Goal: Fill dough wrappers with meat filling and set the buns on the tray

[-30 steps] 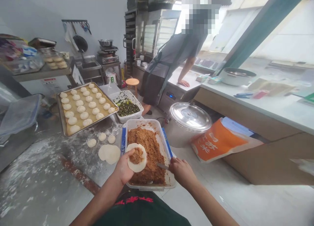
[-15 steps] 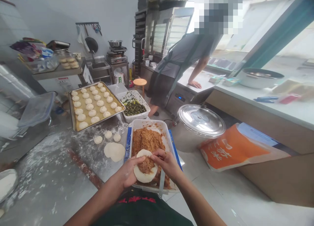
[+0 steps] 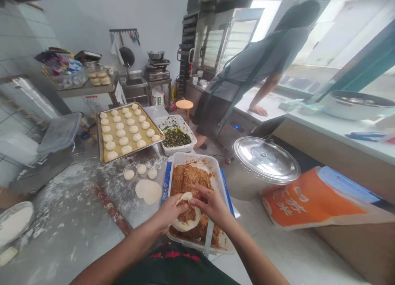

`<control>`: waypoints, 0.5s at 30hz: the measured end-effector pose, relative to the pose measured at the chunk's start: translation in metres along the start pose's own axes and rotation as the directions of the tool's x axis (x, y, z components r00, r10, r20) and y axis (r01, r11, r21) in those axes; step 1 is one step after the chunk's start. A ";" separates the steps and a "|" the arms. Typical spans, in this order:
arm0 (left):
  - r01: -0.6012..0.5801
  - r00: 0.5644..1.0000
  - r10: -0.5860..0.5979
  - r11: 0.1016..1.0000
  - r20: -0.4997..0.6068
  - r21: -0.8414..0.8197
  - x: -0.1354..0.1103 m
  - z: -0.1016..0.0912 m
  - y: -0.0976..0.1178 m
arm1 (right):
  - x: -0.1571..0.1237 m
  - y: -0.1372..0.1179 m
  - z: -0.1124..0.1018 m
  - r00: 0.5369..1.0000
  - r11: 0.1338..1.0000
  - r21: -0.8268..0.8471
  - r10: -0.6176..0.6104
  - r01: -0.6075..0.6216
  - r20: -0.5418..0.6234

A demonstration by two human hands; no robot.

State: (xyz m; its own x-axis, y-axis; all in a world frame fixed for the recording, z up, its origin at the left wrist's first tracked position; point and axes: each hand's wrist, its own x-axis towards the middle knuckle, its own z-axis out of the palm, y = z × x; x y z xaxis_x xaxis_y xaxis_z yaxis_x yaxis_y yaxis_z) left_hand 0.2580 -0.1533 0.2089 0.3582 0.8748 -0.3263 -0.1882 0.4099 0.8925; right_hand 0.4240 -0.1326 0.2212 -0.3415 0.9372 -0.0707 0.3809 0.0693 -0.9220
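Note:
My left hand [image 3: 168,215] cups a round dough wrapper [image 3: 185,224] heaped with brown filling, held over the clear plastic tub of brown filling [image 3: 185,178]. My right hand [image 3: 210,204] pinches the wrapper's upper edge, fingers pressed together on the dough. A pale flat tool hangs down below my right hand at the tub's near rim [image 3: 208,239]. Flattened dough rounds [image 3: 149,191] and three small dough balls [image 3: 142,169] lie on the floured steel table just left of the tub.
A baking tray [image 3: 99,143] of several filled buns sits at the back, a tub of chopped greens [image 3: 175,136] beside it. A wooden rolling pin [image 3: 112,211] lies on the flour. A lidded steel pot [image 3: 265,159] and orange flour bag [image 3: 305,200] are right. Another person leans on the counter [image 3: 247,66].
My right hand left the filling tub and came onto the wrapper. It now pinches the dough edge, which has begun folding up over the filling. The view shifted slightly.

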 end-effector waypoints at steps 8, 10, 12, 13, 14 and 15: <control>-0.010 0.998 -0.013 0.929 0.060 0.369 0.012 -0.011 0.000 | 0.002 -0.029 -0.002 0.975 0.921 -0.326 -0.183 0.215 0.126; -0.039 0.998 0.012 0.893 0.064 0.449 0.015 -0.012 0.002 | 0.006 -0.031 -0.002 0.978 0.932 -0.313 -0.141 0.184 0.155; -0.054 0.998 0.038 0.879 0.045 0.473 0.016 -0.015 0.007 | 0.011 -0.030 -0.002 0.979 0.942 -0.292 -0.121 0.166 0.166; -0.049 0.999 0.038 0.893 0.034 0.448 0.016 -0.017 0.011 | 0.013 -0.028 -0.003 0.979 0.943 -0.285 -0.130 0.172 0.159; -0.031 0.999 0.021 0.918 0.029 0.396 0.015 -0.018 0.015 | 0.015 -0.025 -0.003 0.980 0.945 -0.273 -0.145 0.177 0.133; 0.002 0.999 -0.015 0.948 0.038 0.319 0.013 -0.020 0.019 | 0.017 -0.022 -0.003 0.985 0.953 -0.249 -0.154 0.170 0.084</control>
State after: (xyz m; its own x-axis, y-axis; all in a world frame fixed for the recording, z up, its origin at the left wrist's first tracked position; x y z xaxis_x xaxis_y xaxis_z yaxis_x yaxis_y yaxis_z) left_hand 0.2411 -0.1288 0.2153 0.3951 0.8583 -0.3275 0.1146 0.3077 0.9446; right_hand 0.4126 -0.1174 0.2412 -0.4668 0.8834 0.0405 0.5189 0.3108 -0.7963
